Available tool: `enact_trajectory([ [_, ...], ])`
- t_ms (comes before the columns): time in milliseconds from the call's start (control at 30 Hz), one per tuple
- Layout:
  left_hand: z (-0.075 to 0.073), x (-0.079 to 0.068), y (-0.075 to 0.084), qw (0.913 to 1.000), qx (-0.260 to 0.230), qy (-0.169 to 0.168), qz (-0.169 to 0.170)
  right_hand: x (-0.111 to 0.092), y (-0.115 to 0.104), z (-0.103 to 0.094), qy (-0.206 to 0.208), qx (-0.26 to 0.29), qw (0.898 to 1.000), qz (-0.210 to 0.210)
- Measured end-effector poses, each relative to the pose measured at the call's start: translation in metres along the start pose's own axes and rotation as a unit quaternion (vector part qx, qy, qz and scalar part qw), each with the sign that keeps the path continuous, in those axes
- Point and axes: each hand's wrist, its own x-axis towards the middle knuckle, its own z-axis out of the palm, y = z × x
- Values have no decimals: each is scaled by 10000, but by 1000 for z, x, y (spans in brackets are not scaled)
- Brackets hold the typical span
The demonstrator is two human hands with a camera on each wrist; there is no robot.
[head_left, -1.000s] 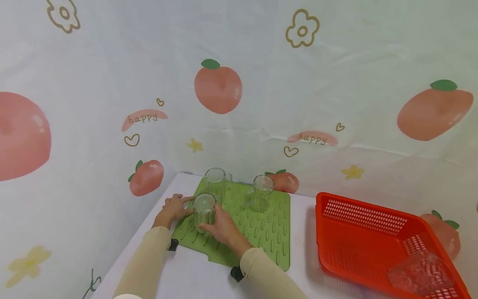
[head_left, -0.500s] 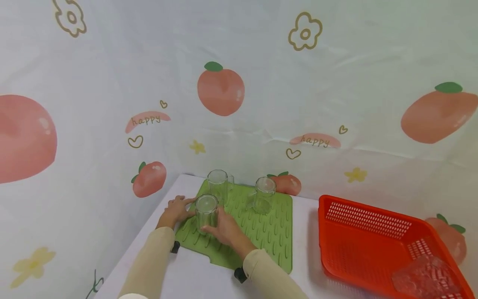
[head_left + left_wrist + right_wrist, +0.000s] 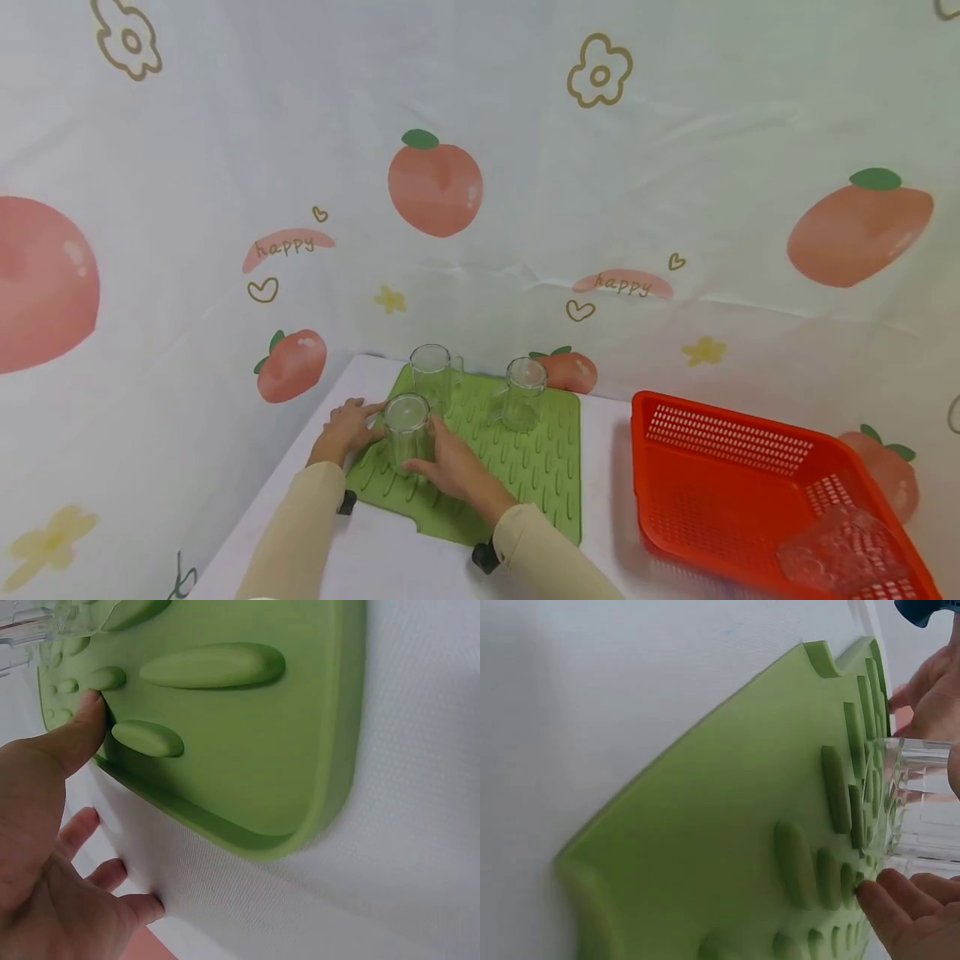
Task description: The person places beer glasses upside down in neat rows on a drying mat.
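Note:
A clear ribbed glass mug (image 3: pixel 407 437) stands on the green drying mat (image 3: pixel 547 492), near its left side. My right hand (image 3: pixel 453 467) holds it, thumb at the front and fingers around its right side; its handle is hidden. In the right wrist view the fingertips (image 3: pixel 889 892) come close to the mat beside the mug's lower end. My left hand (image 3: pixel 347 429) lies at the mat's left edge. In the left wrist view its thumb touches the mat's rim, while the other fingers spread over the white table. Behind stand two more glass mugs (image 3: pixel 431 379) (image 3: pixel 523 396) with handles.
At the right is a red plastic basket (image 3: pixel 720 500) with a clear glass item (image 3: pixel 840 550) inside. A white curtain (image 3: pixel 525 167) printed with peaches rises right behind the mat and along the left side. White table (image 3: pixel 607 467) shows between mat and basket.
The head view has shifted slightly. Both hands and the mug in my right hand stay in nearly the same place on the mat.

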Motion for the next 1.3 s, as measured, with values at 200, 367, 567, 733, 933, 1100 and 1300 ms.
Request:
enact_trajectory([
  [200,2,2,0,10000,-19,17,82,-14,2,-6,161,-928,9954,-163],
  [367,2,2,-2,10000,-17,-53,33,-23,7,-10,392,-2280,9713,-546],
  [567,1,2,-4,9999,-95,-77,74,-31,8,-19,549,-3317,9388,-755],
  [733,3,3,-6,9998,-86,-121,108,-40,4,-30,509,-3603,9287,-718],
  [933,2,3,-4,9998,-80,-152,130,-55,3,-47,672,-3525,9307,-710],
  [1100,2,3,-7,9997,-62,-208,138,-64,2,-65,806,-3613,9264,-689],
  [1300,3,5,-10,9996,-64,-223,136,-70,-2,-89,874,-3495,9309,-602],
])
